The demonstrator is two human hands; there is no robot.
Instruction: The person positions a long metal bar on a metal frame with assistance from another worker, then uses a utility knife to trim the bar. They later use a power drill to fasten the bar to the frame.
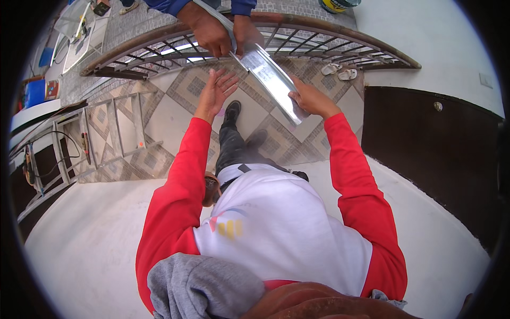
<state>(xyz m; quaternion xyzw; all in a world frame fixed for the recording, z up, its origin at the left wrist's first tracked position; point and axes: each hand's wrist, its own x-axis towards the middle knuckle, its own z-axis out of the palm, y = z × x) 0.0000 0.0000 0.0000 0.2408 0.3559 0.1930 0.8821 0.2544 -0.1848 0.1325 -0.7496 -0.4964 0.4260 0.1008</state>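
A shiny metal channel (272, 80) slants from the railing down toward me, its near end over the tiled floor. My right hand (312, 98) grips its right edge, with the fingers curled around it. To the left of the channel, my left hand (217, 91) is held up with its fingers spread and nothing in it. Across the railing, a co-worker in blue sleeves has both hands at the channel's far end; one hand (211, 36) also touches a pale metal strip (215, 13) that runs up out of view.
A brown metal railing (313, 24) curves between me and the co-worker. At the left lies or leans an aluminium ladder (114, 127) with a cable and tools. White sandals (340, 70) sit by the railing. A dark door (425, 127) is at the right.
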